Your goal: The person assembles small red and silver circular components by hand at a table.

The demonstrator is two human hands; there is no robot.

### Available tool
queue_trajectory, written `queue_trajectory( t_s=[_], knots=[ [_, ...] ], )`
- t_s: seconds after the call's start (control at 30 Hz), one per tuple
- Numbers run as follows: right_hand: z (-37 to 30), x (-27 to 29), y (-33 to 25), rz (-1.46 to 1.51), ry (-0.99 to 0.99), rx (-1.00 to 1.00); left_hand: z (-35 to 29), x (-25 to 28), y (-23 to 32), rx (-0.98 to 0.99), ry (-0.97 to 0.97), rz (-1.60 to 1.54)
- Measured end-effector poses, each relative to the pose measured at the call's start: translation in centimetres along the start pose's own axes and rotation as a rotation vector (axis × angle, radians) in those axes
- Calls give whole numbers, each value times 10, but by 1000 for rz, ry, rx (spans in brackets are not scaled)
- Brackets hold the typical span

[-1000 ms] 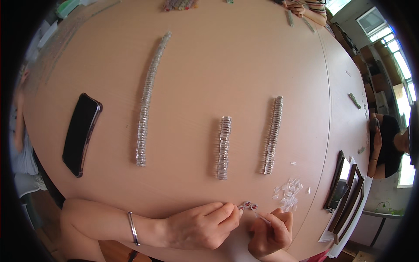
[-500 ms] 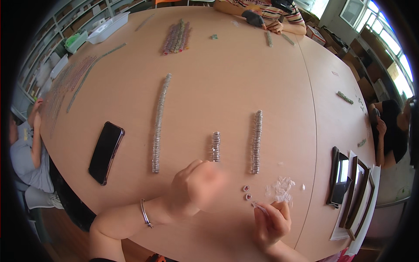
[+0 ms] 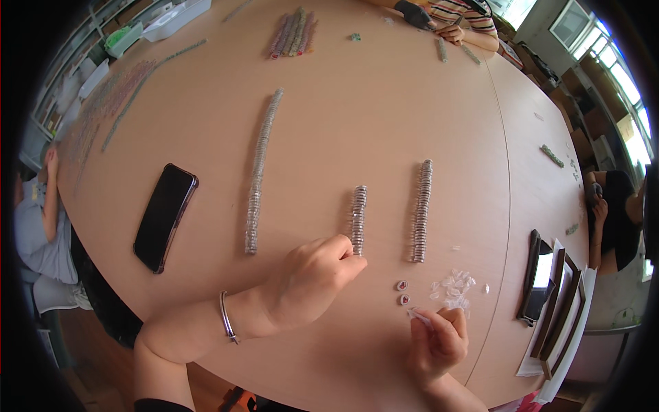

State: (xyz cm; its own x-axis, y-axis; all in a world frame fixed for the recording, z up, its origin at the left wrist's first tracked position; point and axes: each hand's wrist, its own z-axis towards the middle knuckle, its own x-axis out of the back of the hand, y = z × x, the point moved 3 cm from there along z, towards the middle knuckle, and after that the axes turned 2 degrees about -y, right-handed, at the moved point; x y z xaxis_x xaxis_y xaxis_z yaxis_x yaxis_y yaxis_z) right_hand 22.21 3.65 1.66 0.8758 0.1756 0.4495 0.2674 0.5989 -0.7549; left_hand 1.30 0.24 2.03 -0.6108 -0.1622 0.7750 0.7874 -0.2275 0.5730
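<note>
My left hand (image 3: 317,280), with a silver bangle (image 3: 226,317) on its wrist, is closed in a pinch at the near end of a short row of small silvery discs (image 3: 358,218). What sits between its fingertips is hidden. Lower right, my right hand (image 3: 439,343) pinches a small clear plastic piece (image 3: 419,316) between thumb and forefinger. Two small round pieces with red centres (image 3: 403,300) lie just beyond it, beside a loose pile of clear plastic bits (image 3: 456,284). Longer rows of silvery discs stretch away on both sides, one to the right (image 3: 423,209) and one to the left (image 3: 261,172).
A black phone (image 3: 166,218) lies at left. Another dark phone (image 3: 533,278) and brown frames (image 3: 559,312) lie at right. Colourful bead strips (image 3: 294,34) are at the far side. Other people sit around the table, one far right of centre with a grey glove (image 3: 414,15).
The camera view has shifted, so the table's things appear higher and mostly further right. My left hand, blurred before, now rests at the short row's near end. My right hand keeps its pinch.
</note>
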Motion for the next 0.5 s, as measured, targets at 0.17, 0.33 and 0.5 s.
queue_trajectory(
  t_s=[0.17,0.33,0.5],
  knots=[
    [0,1,0,6,-11,-4,-1,5,8,40,-99,56],
    [0,3,0,-4,-29,-10,-4,2,7,84,-84,-158],
    [2,1,0,18,-42,-29,-6,-9,16,204,-199,-412]
  ],
)
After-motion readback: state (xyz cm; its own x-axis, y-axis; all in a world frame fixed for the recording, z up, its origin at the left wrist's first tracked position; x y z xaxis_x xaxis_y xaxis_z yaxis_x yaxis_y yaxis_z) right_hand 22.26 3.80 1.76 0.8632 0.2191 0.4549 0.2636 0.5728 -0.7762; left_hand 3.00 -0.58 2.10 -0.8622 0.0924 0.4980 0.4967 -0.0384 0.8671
